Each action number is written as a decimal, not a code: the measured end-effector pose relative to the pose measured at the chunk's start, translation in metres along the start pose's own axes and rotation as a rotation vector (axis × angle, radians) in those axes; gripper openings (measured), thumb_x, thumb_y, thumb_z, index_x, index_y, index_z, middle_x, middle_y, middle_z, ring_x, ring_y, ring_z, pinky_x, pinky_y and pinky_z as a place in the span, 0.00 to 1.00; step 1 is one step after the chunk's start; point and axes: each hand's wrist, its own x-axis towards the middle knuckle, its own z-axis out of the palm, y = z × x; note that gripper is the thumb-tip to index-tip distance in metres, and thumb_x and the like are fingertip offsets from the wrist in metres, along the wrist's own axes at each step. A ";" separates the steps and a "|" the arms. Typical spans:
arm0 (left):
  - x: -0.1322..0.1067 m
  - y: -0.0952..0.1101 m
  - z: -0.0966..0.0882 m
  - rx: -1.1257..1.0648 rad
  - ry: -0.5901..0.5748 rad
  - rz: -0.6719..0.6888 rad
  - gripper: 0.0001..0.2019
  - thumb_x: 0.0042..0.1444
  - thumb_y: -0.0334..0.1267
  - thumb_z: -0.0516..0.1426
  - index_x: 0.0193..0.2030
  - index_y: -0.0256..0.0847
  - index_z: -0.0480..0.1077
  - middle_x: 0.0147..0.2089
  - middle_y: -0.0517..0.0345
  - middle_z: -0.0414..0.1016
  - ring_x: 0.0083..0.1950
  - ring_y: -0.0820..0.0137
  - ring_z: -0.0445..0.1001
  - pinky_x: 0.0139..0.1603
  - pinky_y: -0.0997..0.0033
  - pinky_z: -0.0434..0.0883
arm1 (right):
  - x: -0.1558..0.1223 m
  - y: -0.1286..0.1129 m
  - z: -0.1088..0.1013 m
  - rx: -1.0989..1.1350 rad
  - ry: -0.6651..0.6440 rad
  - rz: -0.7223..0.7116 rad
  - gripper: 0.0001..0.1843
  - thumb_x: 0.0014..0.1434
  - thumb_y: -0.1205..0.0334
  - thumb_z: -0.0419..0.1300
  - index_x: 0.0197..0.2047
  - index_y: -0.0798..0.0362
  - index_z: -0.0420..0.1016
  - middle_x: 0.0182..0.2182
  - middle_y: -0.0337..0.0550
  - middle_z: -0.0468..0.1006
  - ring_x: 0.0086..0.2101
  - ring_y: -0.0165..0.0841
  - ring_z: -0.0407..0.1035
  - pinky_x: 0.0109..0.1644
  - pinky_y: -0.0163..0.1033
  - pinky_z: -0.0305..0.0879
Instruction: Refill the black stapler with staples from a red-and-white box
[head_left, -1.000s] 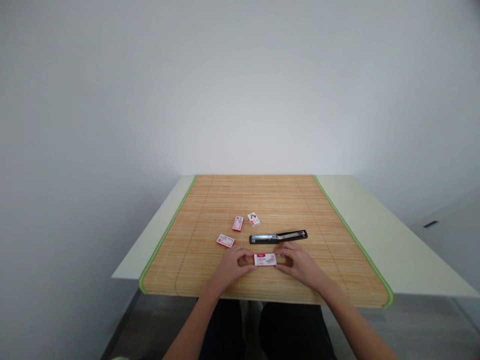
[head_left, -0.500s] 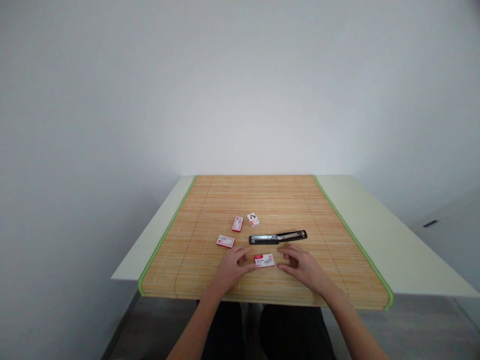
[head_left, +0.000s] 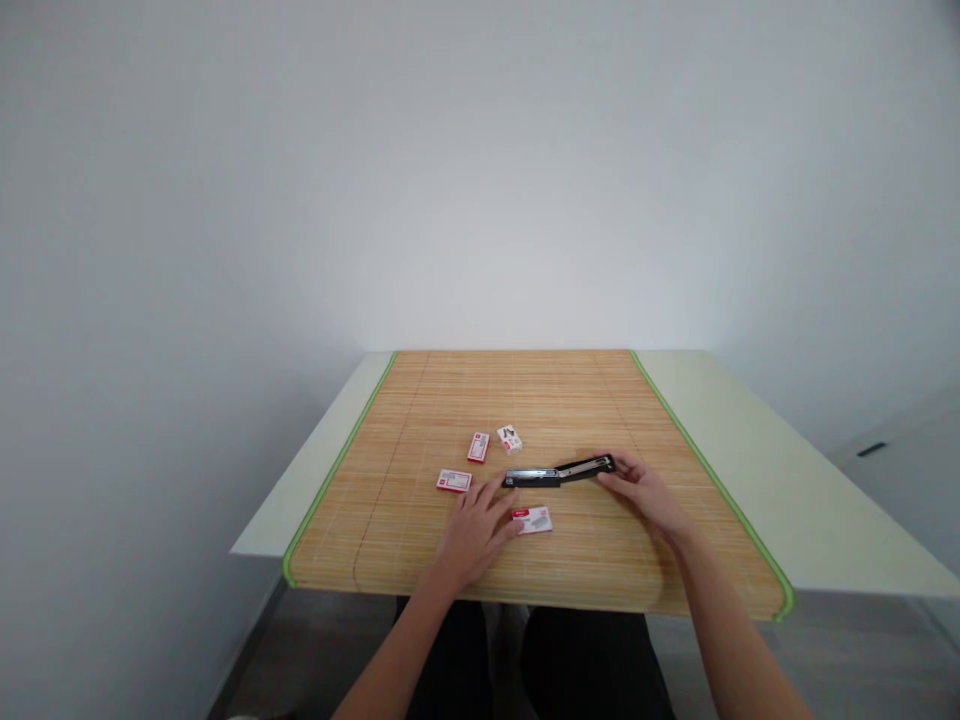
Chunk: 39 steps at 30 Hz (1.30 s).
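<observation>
A black stapler (head_left: pixel 531 478) lies opened out flat on the bamboo mat, its metal inner parts facing up. My right hand (head_left: pixel 646 492) pinches its right end between thumb and fingers, and that end looks slightly raised. At the stapler's left end my left hand (head_left: pixel 476 530) is spread, fingertips close to or touching it; which, I cannot tell. The left thumb reaches the left edge of a small red-and-white box, apparently of staples (head_left: pixel 536 520), lying in front of the stapler.
Two more red-and-white boxes lie flat, one near the left fingers (head_left: pixel 454 481), one farther back (head_left: pixel 478 447). Beside the latter sits a small white box (head_left: pixel 509 439) with a dark picture. The green-edged bamboo mat (head_left: pixel 517 385) covers a white table (head_left: pixel 757 450) against a wall.
My right hand has moved right and away from me, from beside the near box to the stapler's right end, and grips it. My left hand has reached forward to the stapler's left end.
</observation>
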 end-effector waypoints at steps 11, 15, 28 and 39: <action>0.002 0.003 0.004 0.015 0.057 -0.045 0.24 0.72 0.42 0.49 0.73 0.61 0.57 0.75 0.62 0.59 0.69 0.58 0.60 0.71 0.47 0.58 | 0.024 -0.040 0.045 -0.053 -0.187 -0.125 0.28 0.57 0.45 0.70 0.57 0.48 0.77 0.53 0.46 0.82 0.52 0.42 0.76 0.62 0.53 0.69; 0.002 0.003 0.005 0.028 0.058 -0.047 0.25 0.72 0.42 0.49 0.73 0.62 0.56 0.75 0.63 0.58 0.69 0.57 0.60 0.69 0.48 0.59 | 0.036 -0.054 0.078 -0.323 -0.297 -0.291 0.21 0.61 0.55 0.66 0.57 0.45 0.79 0.55 0.44 0.81 0.54 0.41 0.74 0.63 0.51 0.68; -0.003 0.009 -0.005 -0.062 0.049 -0.028 0.28 0.66 0.44 0.57 0.72 0.57 0.59 0.73 0.56 0.61 0.70 0.54 0.60 0.69 0.46 0.59 | 0.035 -0.030 0.091 -0.589 -0.320 -0.359 0.24 0.61 0.64 0.62 0.61 0.44 0.76 0.57 0.42 0.80 0.56 0.41 0.74 0.64 0.50 0.67; -0.007 0.016 -0.009 -0.168 -0.013 0.038 0.35 0.52 0.33 0.61 0.69 0.53 0.63 0.59 0.53 0.73 0.60 0.55 0.69 0.64 0.52 0.65 | -0.010 -0.005 0.075 -0.510 -0.005 -0.229 0.31 0.61 0.62 0.61 0.68 0.43 0.69 0.61 0.43 0.76 0.57 0.46 0.74 0.64 0.54 0.70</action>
